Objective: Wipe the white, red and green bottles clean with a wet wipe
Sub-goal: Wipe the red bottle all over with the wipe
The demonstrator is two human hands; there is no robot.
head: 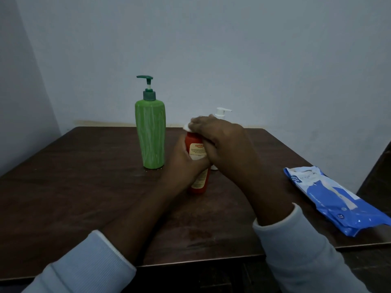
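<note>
A red bottle with a pale label stands at the middle of the dark wooden table. My left hand grips its body from the left. My right hand lies over its top and presses a white wet wipe against the cap; only a small edge of the wipe shows. A tall green pump bottle stands upright just left of the red one. The white pump bottle is behind my right hand, with only its pump head and a bit of its base visible.
A blue and white pack of wet wipes lies flat at the table's right edge. A pale wall rises right behind the table. A dark chair back shows at the far right.
</note>
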